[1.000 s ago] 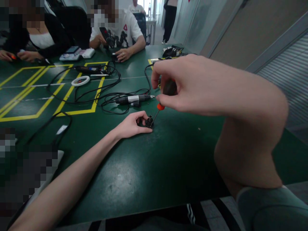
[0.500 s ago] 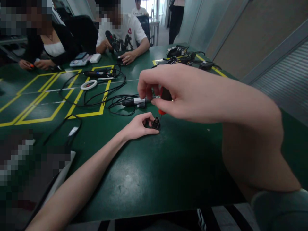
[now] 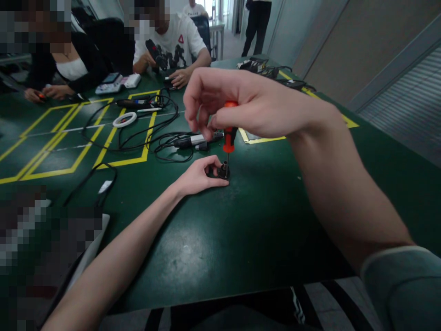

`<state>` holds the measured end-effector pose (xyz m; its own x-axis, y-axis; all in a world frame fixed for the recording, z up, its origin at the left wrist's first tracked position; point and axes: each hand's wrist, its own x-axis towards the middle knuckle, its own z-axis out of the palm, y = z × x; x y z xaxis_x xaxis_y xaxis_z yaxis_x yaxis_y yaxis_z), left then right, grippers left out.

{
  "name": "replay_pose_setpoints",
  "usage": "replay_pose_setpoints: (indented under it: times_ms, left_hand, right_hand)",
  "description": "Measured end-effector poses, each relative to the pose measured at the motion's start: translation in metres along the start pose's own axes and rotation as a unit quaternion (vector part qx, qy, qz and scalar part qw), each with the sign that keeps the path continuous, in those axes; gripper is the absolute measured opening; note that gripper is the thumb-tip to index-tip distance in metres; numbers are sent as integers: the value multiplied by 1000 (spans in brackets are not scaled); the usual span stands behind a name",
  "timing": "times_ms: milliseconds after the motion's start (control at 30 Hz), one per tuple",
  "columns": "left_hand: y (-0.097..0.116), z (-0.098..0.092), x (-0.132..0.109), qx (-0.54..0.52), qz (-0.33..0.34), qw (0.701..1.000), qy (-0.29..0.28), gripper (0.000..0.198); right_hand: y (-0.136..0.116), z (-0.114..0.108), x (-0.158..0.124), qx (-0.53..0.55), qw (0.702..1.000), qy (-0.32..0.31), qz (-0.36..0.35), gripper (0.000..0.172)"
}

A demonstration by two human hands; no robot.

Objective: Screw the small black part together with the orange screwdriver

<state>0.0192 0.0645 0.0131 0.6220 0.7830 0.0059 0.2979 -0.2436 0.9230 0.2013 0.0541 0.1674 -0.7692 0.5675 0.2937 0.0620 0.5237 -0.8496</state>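
Note:
My left hand [image 3: 199, 176] rests on the green table, thumb and fingers closed around a small black part [image 3: 223, 170] with a short round post on top. Above it, my right hand [image 3: 237, 99] grips the upper handle of a red-and-black screwdriver [image 3: 228, 143], its thumb pressed along the side. The screwdriver stands nearly upright, and its thin shaft reaches down to the black part. Whether the tip sits in a screw is too small to tell. Some right-hand fingers are behind the handle.
Beyond my left hand lie a black-and-white cabled device [image 3: 193, 141], looped black cables and a white ring [image 3: 124, 120]. Yellow tape [image 3: 120, 164] marks the green table [image 3: 213, 248]. More black gear [image 3: 257, 65] lies at the far right. Two people sit across, handling items.
My right hand has risen and turned at the wrist, uncovering more of the screwdriver handle, which now stands more upright. My left hand still holds the black part in place.

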Motion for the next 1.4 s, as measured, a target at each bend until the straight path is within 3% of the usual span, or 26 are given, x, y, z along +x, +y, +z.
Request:
replay_pose_setpoints:
  times_ms: [100,133,200,333,467,633,767,867,1033,1167,1267,1333,1400]
  left_hand:
    - [0,-1,0,1,4,1000,2,38]
    - [0,-1,1,0,5,1000,5,39]
    - [-1,-1,1,1,4,1000,6,39]
    - [-2,-2,0,5,-3,1000,-1,37]
    - [-2,-2,-2,16,-7,1000,-2,36]
    - [-2,-3,-3,31,5,999,11,36]
    - [-1,-3,-3,27,-10,1000,6,39]
    - [-2,-3,-2,22,-12,1000,6,38]
    - [-4,-4,-3,22,-18,1000,6,38]
    - [-5,-4,-3,20,-20,1000,9,39]
    - [-5,-4,-3,25,-19,999,11,39]
    - [-5,-3,-3,23,-21,999,11,39]
    - [-5,-3,-3,20,-20,1000,12,40]
  right_hand:
    - [9,-4,0,147,988,-35,-18,23]
    - [10,-5,-1,183,981,-59,20,22]
    - [13,-3,-2,227,969,-87,49,23]
    - [19,1,0,271,954,-131,5,22]
    - [27,1,5,250,960,-121,-32,48]
    - [26,-3,8,158,982,-108,3,54]
    - [14,-1,4,71,997,-19,20,31]
    - [1,-3,-1,-51,995,23,80,23]
    - [-9,-7,-6,-187,977,29,96,32]
    - [-19,-2,-11,-327,933,79,129,34]
    - [-33,4,-18,-399,897,86,172,20]
    - [-40,7,-23,-407,894,66,173,7]
    - [-44,8,-27,-421,892,62,149,10]
